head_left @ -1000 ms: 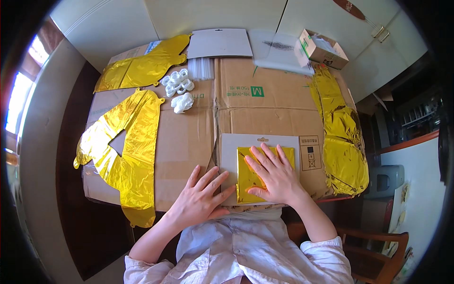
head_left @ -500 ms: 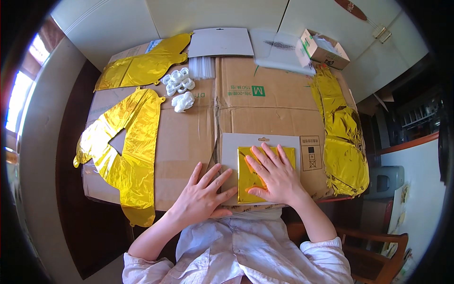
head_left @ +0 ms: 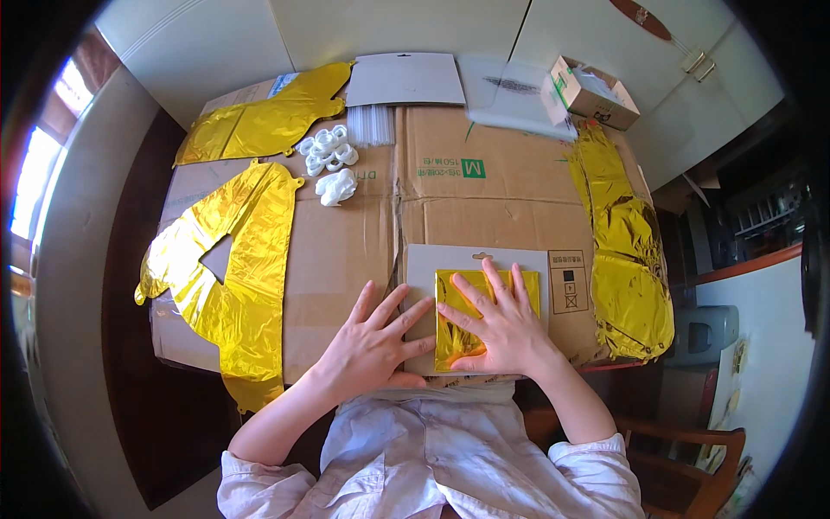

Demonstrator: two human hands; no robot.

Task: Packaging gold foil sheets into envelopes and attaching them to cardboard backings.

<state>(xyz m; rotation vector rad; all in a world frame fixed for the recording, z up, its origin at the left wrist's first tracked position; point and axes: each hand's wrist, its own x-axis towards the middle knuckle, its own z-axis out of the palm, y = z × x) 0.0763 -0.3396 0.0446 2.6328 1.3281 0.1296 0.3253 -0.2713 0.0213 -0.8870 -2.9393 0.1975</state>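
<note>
On the cardboard surface (head_left: 493, 221), between four and five o'clock, a folded gold foil square (head_left: 453, 340) lies on a white card (head_left: 418, 266). My right grip (head_left: 510, 333) spreads flat over it, seemingly to keep it smooth, grasping nothing. My left grip (head_left: 365, 348), near six, splays empty at the card's left edge, perhaps steadying it. Unfolded gold foil (head_left: 258, 298) lies apart, toward eight; white coils (head_left: 327, 150), toward eleven.

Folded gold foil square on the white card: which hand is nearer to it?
Right. The right hand lies spread over the foil square; the left hand is spread just to its left, contact at the edge unclear.
</note>
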